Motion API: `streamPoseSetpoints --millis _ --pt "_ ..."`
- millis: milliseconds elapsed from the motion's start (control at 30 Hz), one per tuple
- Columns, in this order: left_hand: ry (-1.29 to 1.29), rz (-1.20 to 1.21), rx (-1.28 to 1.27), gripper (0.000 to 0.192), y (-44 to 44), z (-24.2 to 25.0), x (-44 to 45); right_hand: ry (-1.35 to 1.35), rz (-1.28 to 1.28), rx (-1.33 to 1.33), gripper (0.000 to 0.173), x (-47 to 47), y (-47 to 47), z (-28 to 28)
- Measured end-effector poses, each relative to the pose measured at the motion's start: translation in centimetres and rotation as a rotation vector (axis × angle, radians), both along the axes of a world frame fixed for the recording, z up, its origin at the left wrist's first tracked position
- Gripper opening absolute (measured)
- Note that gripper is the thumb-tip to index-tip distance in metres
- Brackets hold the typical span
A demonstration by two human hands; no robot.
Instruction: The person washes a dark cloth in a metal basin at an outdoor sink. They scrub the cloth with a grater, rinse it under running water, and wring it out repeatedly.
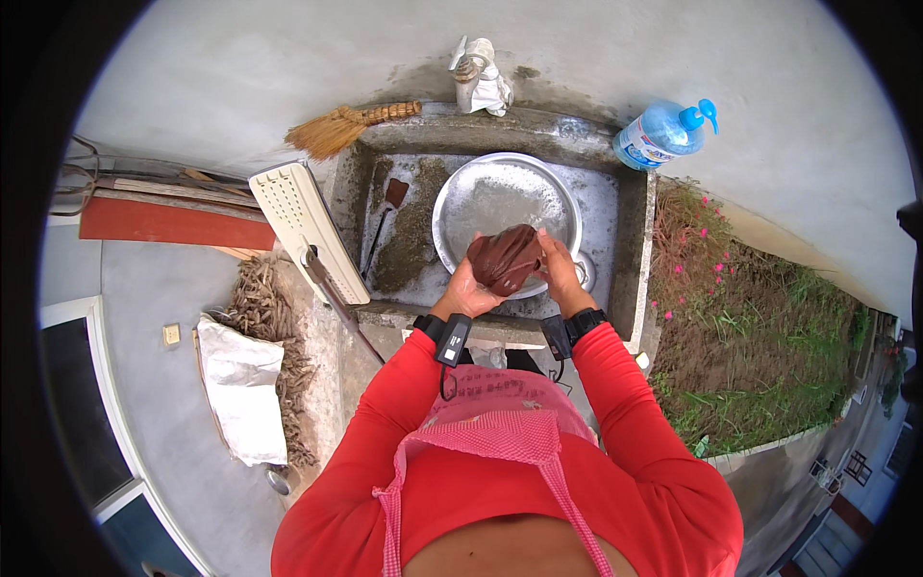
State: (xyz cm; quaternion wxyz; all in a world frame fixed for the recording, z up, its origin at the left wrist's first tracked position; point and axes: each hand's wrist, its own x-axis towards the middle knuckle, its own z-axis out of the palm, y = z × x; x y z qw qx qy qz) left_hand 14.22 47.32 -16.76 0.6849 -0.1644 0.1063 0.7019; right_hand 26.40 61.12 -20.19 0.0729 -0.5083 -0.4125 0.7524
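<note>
Both hands hold a bunched, wet-looking dark brown cloth (pixel 506 260) over the near part of a round metal basin (pixel 437 216). My left hand (pixel 467 288) cups it from the left and below, while my right hand (pixel 561 272) grips its right side. Soapy, cloudy water (pixel 497 198) with white foam lies in the basin, which rests inside a rectangular concrete sink (pixel 634 245). A small metal vessel (pixel 585 271), partly hidden by my right hand, is beside the basin. To the left in the sink lies a brown-headed fly swatter (pixel 396 193) with a dark handle.
A wall tap (pixel 466 79) wrapped in white material is above the sink. A straw hand broom (pixel 339 130) lies at the back left corner and a blue pump bottle (pixel 652 137) at the back right. A flat mop head (pixel 277 209) leans on the left rim. Flowering plants (pixel 692 252) grow at right.
</note>
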Motion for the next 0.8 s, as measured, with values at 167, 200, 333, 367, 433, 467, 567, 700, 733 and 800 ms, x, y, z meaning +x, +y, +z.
streamPoseSetpoints --millis 167,200,333,367,433,467,567,700,733,800 --pt "-0.026 -0.036 -0.044 0.051 -1.4 1.0 -0.2 0.602 -0.017 -0.535 0.057 -1.6 -0.6 1.5" --pt "-0.029 -0.070 -0.053 0.052 -1.6 1.2 -0.3 0.604 0.013 -0.473 0.054 -2.1 -0.2 2.0" --pt "0.105 -0.149 -0.138 0.051 -2.5 2.2 -0.3 0.571 0.179 -0.241 0.037 -3.5 0.6 3.7" --pt "0.129 -0.154 -0.150 0.051 -2.6 2.4 -0.3 0.554 0.237 -0.215 0.034 -3.7 0.7 4.0" --pt "0.184 -0.192 -0.116 0.048 -2.8 2.5 -0.4 0.529 0.208 -0.179 0.023 -3.9 0.8 4.4" --pt "0.222 -0.226 -0.110 0.047 -2.8 2.5 -0.6 0.521 0.215 -0.169 0.022 -4.1 0.8 4.5" --pt "0.365 -0.314 -0.129 0.047 -2.6 2.2 -1.3 0.430 0.246 -0.015 0.020 -4.5 0.9 4.5" --pt "0.636 -0.527 -0.133 0.048 -1.2 1.7 -1.7 0.175 0.426 0.331 0.024 -5.1 1.1 3.5" --pt "0.827 -0.546 -0.162 0.048 -0.7 1.6 -1.6 0.101 0.476 0.422 0.027 -5.2 1.1 3.1" --pt "1.187 -0.566 -0.164 0.047 0.3 1.3 -1.1 0.002 0.511 0.637 0.034 -5.5 1.0 2.3"
